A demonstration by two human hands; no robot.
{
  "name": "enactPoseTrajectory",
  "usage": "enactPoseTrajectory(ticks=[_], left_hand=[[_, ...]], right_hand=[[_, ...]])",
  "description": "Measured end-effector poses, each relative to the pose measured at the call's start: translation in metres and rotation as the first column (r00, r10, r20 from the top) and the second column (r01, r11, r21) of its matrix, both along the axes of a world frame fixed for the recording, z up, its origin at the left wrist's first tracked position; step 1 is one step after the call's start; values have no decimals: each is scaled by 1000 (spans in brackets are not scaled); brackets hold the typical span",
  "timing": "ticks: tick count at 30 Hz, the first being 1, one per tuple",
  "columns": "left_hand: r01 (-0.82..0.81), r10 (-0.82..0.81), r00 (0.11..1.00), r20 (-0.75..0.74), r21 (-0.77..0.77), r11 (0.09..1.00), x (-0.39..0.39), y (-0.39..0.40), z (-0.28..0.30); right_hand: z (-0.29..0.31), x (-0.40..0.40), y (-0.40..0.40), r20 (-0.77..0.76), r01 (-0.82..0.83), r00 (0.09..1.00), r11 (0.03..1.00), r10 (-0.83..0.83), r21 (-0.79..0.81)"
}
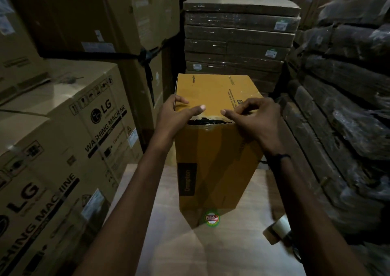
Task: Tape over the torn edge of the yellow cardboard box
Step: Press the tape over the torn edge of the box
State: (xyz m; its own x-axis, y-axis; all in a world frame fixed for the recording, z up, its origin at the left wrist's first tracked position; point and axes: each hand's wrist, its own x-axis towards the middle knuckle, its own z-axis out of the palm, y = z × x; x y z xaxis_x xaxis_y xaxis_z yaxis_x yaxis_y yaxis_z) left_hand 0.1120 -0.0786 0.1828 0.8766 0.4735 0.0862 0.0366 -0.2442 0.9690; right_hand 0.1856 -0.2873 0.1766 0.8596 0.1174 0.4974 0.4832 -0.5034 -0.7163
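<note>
yellow cardboard box [213,166] upright on pale surface [211,252], centre, btwn stacked cartons; torn edge [207,122] at top front rim | L hand [175,115] fingers spread, pressing box top by tear | R hand [256,115] fingers curled, pressing same edge; nothing visibly pinched | tape roll [278,227] on surface nr R forearm

Yellow cardboard box [217,149] stands upright, tall, center of scene on a pale board. Top face flat w/ small black print along right side and glossy clear tape [242,94] across it. Near top edge is torn [207,122]: jagged dark gap running left-right, ragged cardboard lip below. Near face has dark vertical label at lower left w/ brand lettering. Tape roll [278,228] lies near right, apart from box.
</note>
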Motion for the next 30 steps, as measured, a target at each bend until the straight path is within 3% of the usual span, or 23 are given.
enactPoseTrajectory(ticks=[3,9,30], left_hand=[[-1,1,997,-81,5,1000,9,-5,-5],[-59,58,996,-70,-1,998,17,-5,-11],[115,-115,993,19,-30,993,9,14,-14]], right_hand=[[1,-4,13,27,31,999,996,-28,-88],[-3,0,18,34,106,994,986,-103,-129],[-2,6,-2,44,25,999,999,-26,34]])
